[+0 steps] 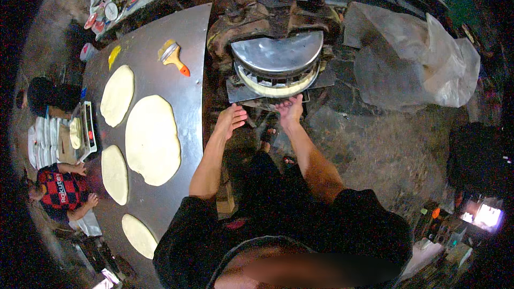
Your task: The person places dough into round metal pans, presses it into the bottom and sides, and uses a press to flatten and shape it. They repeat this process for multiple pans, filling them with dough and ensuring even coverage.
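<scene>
My right hand point(290, 111) is at the near rim of a round metal pan point(281, 90) with a ring of pale dough in it; whether it grips the rim I cannot tell. Over the pan's far part sits a shiny metal plate point(279, 52), part of a heavy, worn machine point(241, 24). My left hand point(233, 120) is a little to the left and nearer to me, fingers extended, holding nothing. Left of it, flattened dough sheets lie on a metal table; the largest sheet point(153, 140) is nearest. A brush with an orange-tipped handle point(174, 57) lies beyond them.
The metal table point(192, 108) has its edge beside my left arm. A digital scale point(89, 128) with dough stands at its far left, near two other people. A translucent plastic sheet point(401, 64) lies right of the machine. A lit screen point(486, 214) is at the lower right.
</scene>
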`<action>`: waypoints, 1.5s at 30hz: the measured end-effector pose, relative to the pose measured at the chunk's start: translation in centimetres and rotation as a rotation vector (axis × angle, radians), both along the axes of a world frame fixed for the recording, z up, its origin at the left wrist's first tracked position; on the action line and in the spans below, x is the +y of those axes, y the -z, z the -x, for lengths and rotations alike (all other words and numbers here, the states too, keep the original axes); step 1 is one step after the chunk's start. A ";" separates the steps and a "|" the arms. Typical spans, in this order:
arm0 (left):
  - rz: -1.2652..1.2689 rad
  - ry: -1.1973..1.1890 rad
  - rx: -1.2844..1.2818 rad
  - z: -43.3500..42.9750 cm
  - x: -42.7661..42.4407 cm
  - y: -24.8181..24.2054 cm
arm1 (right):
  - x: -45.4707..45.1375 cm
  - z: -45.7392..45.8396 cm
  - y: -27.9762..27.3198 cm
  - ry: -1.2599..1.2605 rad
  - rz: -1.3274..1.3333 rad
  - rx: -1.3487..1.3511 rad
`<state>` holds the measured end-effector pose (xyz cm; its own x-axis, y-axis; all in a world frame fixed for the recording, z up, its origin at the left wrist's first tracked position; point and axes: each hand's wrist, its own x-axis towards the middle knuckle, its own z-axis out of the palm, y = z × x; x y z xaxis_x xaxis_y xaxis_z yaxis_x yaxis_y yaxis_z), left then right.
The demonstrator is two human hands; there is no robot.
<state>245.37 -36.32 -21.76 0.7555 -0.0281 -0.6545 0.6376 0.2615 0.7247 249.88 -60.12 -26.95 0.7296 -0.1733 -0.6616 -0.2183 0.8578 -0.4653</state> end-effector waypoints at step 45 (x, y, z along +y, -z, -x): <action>-0.161 -2.017 -1.249 68.1 54.4 -14.5 | 73.3 63.3 -30.9 -1.534 0.484 -2.336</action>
<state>177.23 18.13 -7.24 -0.3488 0.9367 0.0309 -0.8162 -0.3198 0.4812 186.58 13.21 3.94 -0.3906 0.7965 0.4614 0.4908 0.6043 -0.6276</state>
